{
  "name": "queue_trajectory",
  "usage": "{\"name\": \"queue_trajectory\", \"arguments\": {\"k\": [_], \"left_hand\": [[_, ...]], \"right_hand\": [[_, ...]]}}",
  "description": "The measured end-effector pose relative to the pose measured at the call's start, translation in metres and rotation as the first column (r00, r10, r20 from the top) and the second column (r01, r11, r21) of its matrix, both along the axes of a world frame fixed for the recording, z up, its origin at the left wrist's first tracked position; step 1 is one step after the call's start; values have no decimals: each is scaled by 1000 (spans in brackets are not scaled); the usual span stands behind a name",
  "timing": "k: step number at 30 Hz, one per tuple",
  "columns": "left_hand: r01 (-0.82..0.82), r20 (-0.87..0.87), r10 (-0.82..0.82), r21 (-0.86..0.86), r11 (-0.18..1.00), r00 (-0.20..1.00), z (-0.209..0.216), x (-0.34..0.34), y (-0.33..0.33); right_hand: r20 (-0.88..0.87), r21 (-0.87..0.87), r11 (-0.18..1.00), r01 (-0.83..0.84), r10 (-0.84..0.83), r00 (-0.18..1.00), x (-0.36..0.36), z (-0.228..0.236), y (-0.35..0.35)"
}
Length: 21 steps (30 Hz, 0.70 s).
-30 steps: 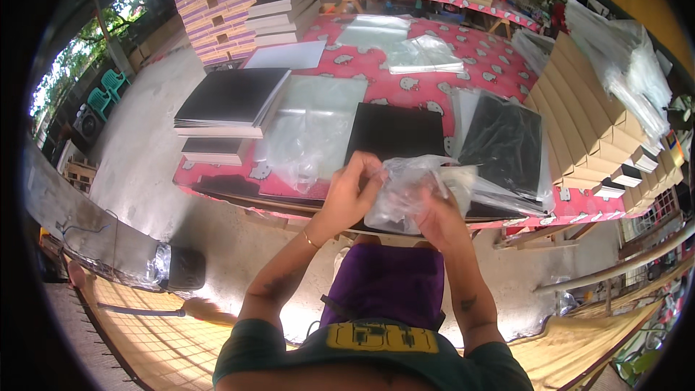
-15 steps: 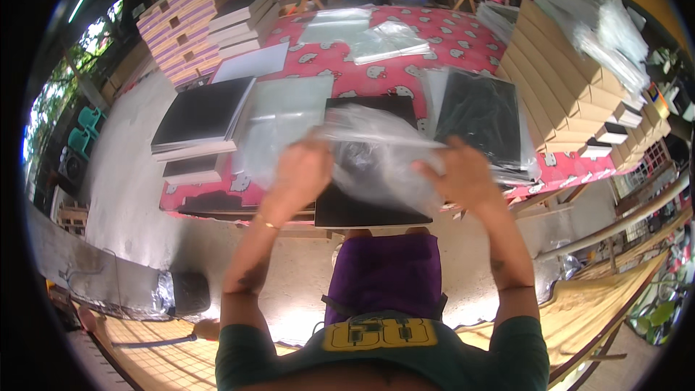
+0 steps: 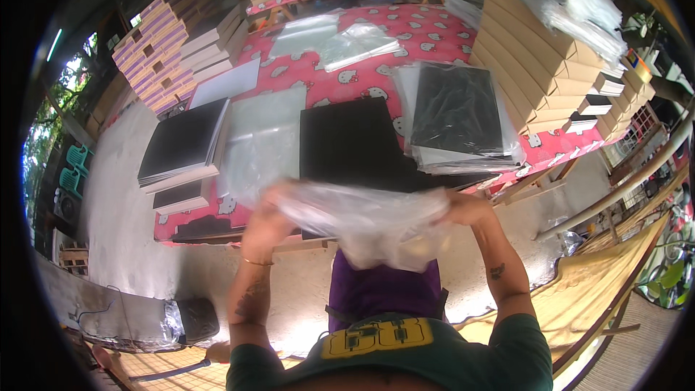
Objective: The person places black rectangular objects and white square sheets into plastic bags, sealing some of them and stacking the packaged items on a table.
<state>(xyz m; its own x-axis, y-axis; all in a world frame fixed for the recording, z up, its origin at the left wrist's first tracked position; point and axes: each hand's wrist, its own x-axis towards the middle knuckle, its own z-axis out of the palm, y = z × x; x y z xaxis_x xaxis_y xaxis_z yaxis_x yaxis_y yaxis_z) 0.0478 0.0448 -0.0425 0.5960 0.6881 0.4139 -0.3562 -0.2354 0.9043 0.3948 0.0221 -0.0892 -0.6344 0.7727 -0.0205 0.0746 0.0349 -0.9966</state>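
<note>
A clear plastic bag (image 3: 365,228) is stretched between my two hands, over the table's front edge and above my lap. My left hand (image 3: 274,211), blurred by motion, is closed on the bag's left end. At the right end my right hand (image 3: 463,210) pinches it. Just beyond the bag lies a flat black sheet or board (image 3: 347,141). Left of it are a pile of clear plastic bags (image 3: 264,127) and a thick stack of black-topped sheets (image 3: 182,139). To the right sits a pile of plastic-wrapped black and white sheets (image 3: 456,112).
The table has a pink patterned cover (image 3: 438,47). Tall stacks of brown cardboard pieces (image 3: 521,65) rise at the right, topped by plastic bags (image 3: 579,0). Striped stacks (image 3: 156,58) stand at the far left. Two plastic bundles (image 3: 358,47) lie farther back.
Both hands have drawn the plastic bag toward me, off the black sheet and past the table's edge. More of the black sheet now shows. The view has shifted slightly.
</note>
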Motion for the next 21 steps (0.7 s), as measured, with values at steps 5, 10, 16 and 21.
{"name": "queue_trajectory", "arguments": {"k": [5, 10, 16, 21], "left_hand": [[-439, -387, 249, -550, 711, 888, -42, -1, -9], [24, -330, -103, -235, 972, 938, -39, -9, -19], [-3, -349, -174, -454, 891, 921, -31, -22, -13], [114, 290, 10, -406, 907, 957, -54, -44, -23]], "right_hand": [[-515, -241, 965, 102, -216, 830, -5, -15, -10], [-214, -381, 892, 243, -341, 915, 3, -24, -8], [-697, -367, 909, 199, -410, 588, 12, -59, -11], [-515, -284, 938, -200, 26, 857, 42, -103, -6]]}}
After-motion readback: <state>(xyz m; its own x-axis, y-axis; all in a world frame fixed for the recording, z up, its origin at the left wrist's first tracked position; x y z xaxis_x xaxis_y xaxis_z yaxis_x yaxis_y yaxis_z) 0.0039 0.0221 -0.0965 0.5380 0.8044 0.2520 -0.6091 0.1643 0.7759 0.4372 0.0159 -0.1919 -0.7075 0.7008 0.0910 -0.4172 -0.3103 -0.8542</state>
